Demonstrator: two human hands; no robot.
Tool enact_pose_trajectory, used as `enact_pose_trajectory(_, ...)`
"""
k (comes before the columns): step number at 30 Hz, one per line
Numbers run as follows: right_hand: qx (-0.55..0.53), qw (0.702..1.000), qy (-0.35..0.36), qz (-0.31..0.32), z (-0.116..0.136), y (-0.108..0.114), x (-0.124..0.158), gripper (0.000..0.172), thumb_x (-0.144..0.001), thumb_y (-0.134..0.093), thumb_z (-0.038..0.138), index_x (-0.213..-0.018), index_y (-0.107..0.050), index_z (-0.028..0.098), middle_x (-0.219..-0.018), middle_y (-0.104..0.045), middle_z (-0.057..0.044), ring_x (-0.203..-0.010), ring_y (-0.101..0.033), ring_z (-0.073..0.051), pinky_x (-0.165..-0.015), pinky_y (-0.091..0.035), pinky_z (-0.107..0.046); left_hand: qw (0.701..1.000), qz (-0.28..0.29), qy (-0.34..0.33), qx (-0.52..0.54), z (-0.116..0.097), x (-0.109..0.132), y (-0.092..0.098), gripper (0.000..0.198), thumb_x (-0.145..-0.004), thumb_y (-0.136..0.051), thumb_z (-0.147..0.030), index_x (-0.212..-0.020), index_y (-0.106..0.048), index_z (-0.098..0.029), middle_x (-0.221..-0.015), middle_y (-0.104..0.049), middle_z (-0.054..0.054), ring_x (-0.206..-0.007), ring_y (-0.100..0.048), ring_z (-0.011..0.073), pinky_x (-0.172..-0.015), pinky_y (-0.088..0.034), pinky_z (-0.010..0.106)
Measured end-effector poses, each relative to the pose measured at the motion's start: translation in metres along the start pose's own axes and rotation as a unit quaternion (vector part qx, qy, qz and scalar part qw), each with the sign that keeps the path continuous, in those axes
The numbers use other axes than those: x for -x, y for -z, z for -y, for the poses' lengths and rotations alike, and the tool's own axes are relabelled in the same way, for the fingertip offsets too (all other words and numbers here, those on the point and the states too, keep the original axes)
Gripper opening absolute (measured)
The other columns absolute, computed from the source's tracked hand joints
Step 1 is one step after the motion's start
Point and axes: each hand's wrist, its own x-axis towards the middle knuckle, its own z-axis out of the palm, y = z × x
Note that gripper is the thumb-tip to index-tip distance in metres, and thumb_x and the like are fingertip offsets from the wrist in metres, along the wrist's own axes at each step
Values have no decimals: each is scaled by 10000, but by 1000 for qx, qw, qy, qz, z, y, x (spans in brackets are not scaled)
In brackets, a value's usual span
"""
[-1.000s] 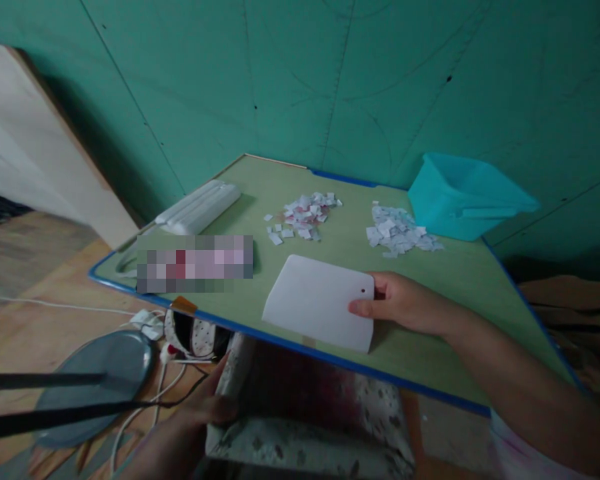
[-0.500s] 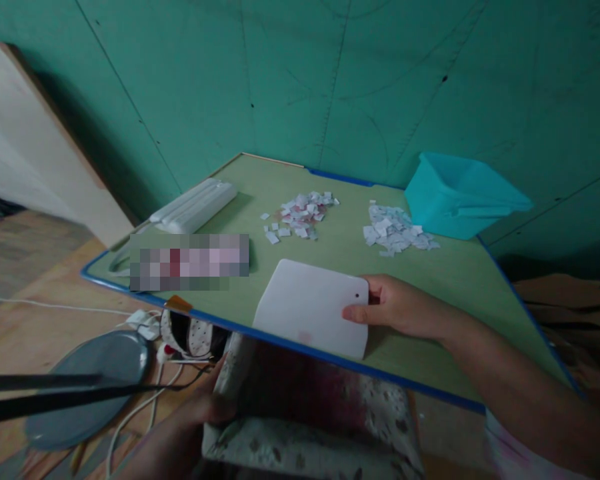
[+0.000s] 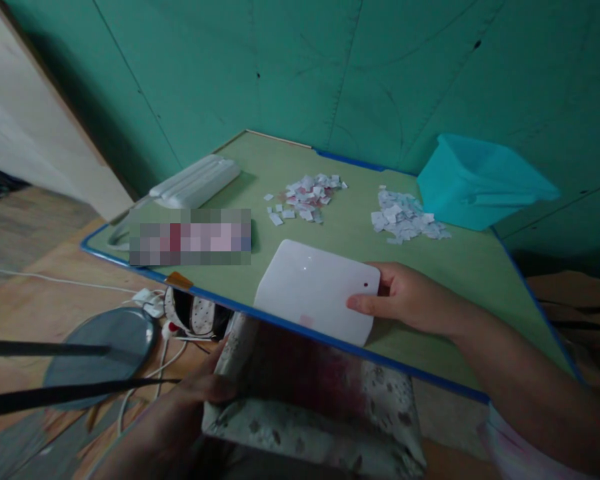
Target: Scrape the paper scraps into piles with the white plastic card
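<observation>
My right hand (image 3: 410,300) grips the right edge of a white plastic scraper card (image 3: 315,290) that lies on the green table (image 3: 460,273), close to its blue front edge. My left hand (image 3: 190,407) rests below the table, fingers curled on the corner of a patterned cushion (image 3: 320,413). Two heaps of small paper scraps lie further back: a white and pink pile (image 3: 307,197) and a white pile (image 3: 405,220).
A teal plastic bin (image 3: 480,183) stands at the table's back right against the green wall. A long white case (image 3: 197,181) lies at the back left. On the wooden floor to the left are a round grey base (image 3: 100,347), white cables and dark rods.
The white card has slid a little toward the table's front edge under my right hand. The view has shifted slightly; my left hand stays on the cushion.
</observation>
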Motion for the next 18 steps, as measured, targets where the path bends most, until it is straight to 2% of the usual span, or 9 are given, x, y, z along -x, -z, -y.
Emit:
enact_pose_trajectory(2, 0, 1000, 4, 0, 2, -1, 2, 295, -726, -685, 362, -979, -685, 211, -987, -732, -23, -829, -683, -204, -718, -548, -313, 1000, 5, 3, -6, -1, -2, 1, 571, -675, -562, -97, -1228, -608, -231, -879, -778, 41, -849, -701, 305, -706, -538, 388)
enact_pose_trajectory(5, 5, 1000, 9, 1, 3, -3, 4, 293, -730, -683, 360, -984, -683, 213, -990, -732, -21, -818, -684, -200, -707, -548, -306, 1000, 3, -9, -21, 0, -5, 1, 598, -639, -569, -101, -1221, -613, -231, -897, -776, 29, -868, -698, 280, -755, -533, 360)
enact_pose_trajectory(7, 8, 1000, 11, 1, 3, -4, 5, 304, -732, -683, 361, -997, -678, 211, -982, -734, -20, -823, -684, -201, -713, -549, -307, 999, -1, -22, -38, 1, -7, -2, 639, -643, -557, -92, -1266, -574, -234, -904, -777, 21, -856, -703, 270, -806, -518, 367)
enact_pose_trajectory(11, 6, 1000, 16, -4, 2, -5, 6, 315, -737, -679, 348, -1010, -672, 191, -988, -733, -29, -842, -681, -196, -739, -547, -303, 1000, -25, 12, 8, 1, -6, -15, 719, -647, -530, -62, -1342, -492, -244, -944, -772, 26, -885, -699, 280, -795, -514, 379)
enact_pose_trajectory(14, 18, 1000, 14, -2, 1, -6, 6, 313, -749, -672, 355, -1012, -676, 185, -1001, -730, -35, -856, -677, -194, -752, -541, -298, 999, 8, 10, 38, 1, -3, -20, 727, -620, -553, -57, -1325, -513, -228, -996, -762, 43, -926, -686, 302, -763, -522, 378)
enact_pose_trajectory(16, 22, 1000, 12, 2, 2, -7, 7, 316, -756, -667, 361, -1019, -678, 187, -1003, -729, -38, -860, -676, -196, -754, -539, -301, 999, 19, 19, 44, 3, -3, -15, 666, -625, -586, -83, -1273, -568, -236, -912, -775, 35, -839, -706, 299, -712, -537, 381)
enact_pose_trajectory(18, 16, 1000, 10, -1, 3, -8, 7, 320, -756, -665, 360, -1024, -677, 185, -1005, -728, -44, -855, -676, -199, -754, -538, -310, 999, 12, 28, 45, 6, -8, -3, 561, -621, -644, -98, -1159, -657, -260, -724, -773, -8, -675, -713, 249, -638, -546, 335)
